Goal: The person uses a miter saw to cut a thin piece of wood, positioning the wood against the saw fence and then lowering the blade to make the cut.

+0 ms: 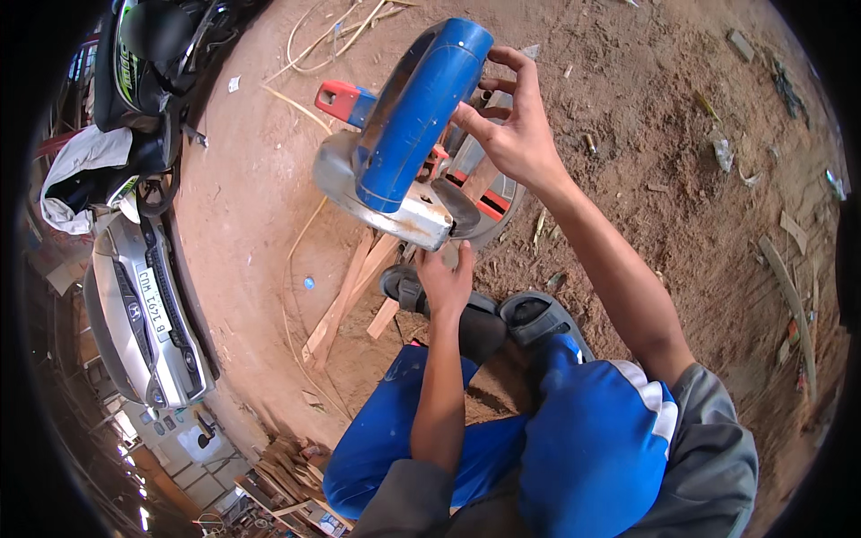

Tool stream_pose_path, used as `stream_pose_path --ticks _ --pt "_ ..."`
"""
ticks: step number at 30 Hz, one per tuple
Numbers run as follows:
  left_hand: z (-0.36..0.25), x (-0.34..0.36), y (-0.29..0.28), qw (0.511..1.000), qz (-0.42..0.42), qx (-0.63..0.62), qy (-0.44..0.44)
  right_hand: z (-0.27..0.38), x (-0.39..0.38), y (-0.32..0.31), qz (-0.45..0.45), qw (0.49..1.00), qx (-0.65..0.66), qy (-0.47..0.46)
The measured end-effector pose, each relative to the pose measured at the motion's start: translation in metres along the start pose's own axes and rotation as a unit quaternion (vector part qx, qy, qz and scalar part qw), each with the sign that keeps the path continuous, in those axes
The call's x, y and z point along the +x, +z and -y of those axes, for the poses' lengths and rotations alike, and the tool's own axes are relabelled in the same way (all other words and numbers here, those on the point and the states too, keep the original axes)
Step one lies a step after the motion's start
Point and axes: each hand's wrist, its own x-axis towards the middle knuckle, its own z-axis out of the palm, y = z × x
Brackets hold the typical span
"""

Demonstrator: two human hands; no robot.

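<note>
A blue power saw (414,108) with a dull metal guard (336,170) and a red-and-blue part (341,99) is tilted in front of me. My right hand (511,134) has its thumb against the blue housing, with fingers curled behind it. Beneath the metal plate, my left hand (442,282) holds the lower edge, its fingertips partly hidden. A red-and-grey tool part (489,202) shows behind the saw. Pale wooden strips (354,296) lie on the ground below, near my sandalled feet (534,318).
Yellow cord or hose (300,49) loops across the concrete. Parked motorbikes (134,99) and a silver car (152,332) line the left. Sandy ground with scraps (789,296) spreads to the right. Stacked wood (287,475) sits at lower left.
</note>
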Motion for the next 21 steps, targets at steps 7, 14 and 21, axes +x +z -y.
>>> stream_pose_path --ticks 7,14,21 --pt "-0.085 -0.011 -0.011 0.898 0.062 -0.414 -0.136 -0.002 0.003 -0.004 0.024 1.0 0.019 0.007" --pt "-0.106 0.009 -0.003 0.84 0.099 -0.492 -0.206 -0.006 0.009 -0.007 0.027 0.999 -0.044 -0.014" --pt "-0.107 0.018 0.009 0.823 0.065 -0.511 -0.24 0.003 0.007 -0.005 0.021 0.996 -0.078 -0.032"
